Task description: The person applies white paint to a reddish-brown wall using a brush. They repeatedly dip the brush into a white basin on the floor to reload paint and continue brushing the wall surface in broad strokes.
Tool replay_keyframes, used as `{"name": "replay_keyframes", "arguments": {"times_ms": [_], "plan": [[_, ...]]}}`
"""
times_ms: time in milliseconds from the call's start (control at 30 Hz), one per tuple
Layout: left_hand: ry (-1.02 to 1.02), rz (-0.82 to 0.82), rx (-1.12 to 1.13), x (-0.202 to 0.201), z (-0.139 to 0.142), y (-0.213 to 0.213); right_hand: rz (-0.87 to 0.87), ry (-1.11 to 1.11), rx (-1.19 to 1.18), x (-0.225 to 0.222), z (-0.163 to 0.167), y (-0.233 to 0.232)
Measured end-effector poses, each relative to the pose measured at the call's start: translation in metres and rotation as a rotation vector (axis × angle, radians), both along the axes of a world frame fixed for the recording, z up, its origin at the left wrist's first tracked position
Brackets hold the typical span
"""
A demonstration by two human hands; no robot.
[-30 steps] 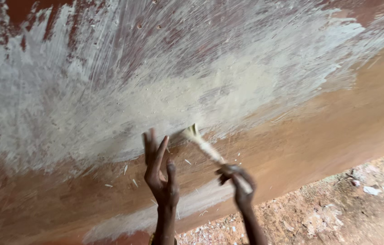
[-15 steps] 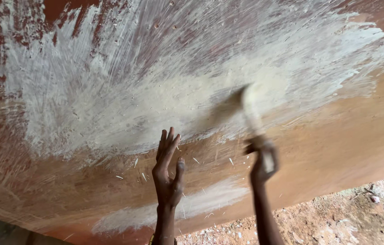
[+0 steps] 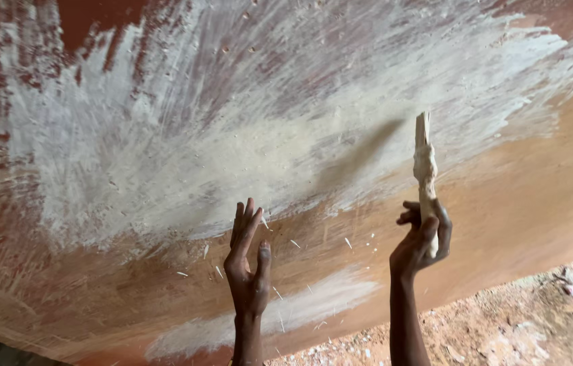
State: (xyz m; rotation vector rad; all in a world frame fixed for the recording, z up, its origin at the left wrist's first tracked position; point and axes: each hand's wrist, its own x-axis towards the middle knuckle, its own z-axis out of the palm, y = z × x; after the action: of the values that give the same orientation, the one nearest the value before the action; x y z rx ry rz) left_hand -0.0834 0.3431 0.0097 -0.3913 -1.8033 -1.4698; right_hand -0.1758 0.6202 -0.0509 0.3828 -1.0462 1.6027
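- Overhead, head view: a broad, curved reddish-brown surface (image 3: 544, 203) slopes above the person, smeared with a fan of whitish, gritty filler paste (image 3: 185, 156).
- Right hand (image 3: 422, 240): fingers closed around the lower end of a paste-caked, pale, flat-bladed scraper tool (image 3: 425, 176). Grip looks firm; thumb side faces the camera.
- Tool long axis: near vertical, blade end up, handle down in the fist. Its tip lies just beside the lower edge of the wet paste patch; whether it touches the surface cannot be told. A dark shadow of the blade falls to its left on the paste.
- Left hand (image 3: 249, 264): open, fingers straight and held together, raised toward the surface, holding nothing. Contact with the surface cannot be confirmed.
- Relation: the scraper stands to the right of the left hand, well apart from it; the right hand alone carries it.
- A second, smaller whitish streak (image 3: 279, 315) lies lower on the surface, between the two wrists.
- Lower right: sandy, rubble-strewn ground (image 3: 537, 325).
- Containers: none in view.
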Motion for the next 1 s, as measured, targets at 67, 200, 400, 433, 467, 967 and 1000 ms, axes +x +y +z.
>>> {"name": "replay_keyframes", "arguments": {"times_ms": [67,200,400,433,467,967,1000], "plan": [[0.013,0.001,-0.009,-0.002,-0.002,0.004,0.018,-0.033,0.01,0.001,-0.004,-0.003],[0.029,-0.009,-0.014,-0.006,-0.003,0.007,0.23,-0.096,0.171,0.02,-0.029,-0.042],[0.06,-0.008,-0.018,-0.01,0.003,0.002,0.432,0.039,0.557,0.027,-0.027,-0.055],[0.046,-0.008,-0.013,-0.009,0.004,0.0,0.441,0.037,0.481,0.024,-0.02,-0.049],[0.021,-0.003,-0.009,-0.005,0.004,-0.003,0.369,-0.02,0.361,0.022,-0.015,-0.044],[0.14,-0.023,0.01,-0.017,-0.006,-0.022,0.393,-0.026,0.538,0.045,-0.032,-0.1],[0.149,-0.021,0.017,-0.017,-0.005,-0.023,0.457,-0.087,0.627,0.046,-0.03,-0.098]]}}
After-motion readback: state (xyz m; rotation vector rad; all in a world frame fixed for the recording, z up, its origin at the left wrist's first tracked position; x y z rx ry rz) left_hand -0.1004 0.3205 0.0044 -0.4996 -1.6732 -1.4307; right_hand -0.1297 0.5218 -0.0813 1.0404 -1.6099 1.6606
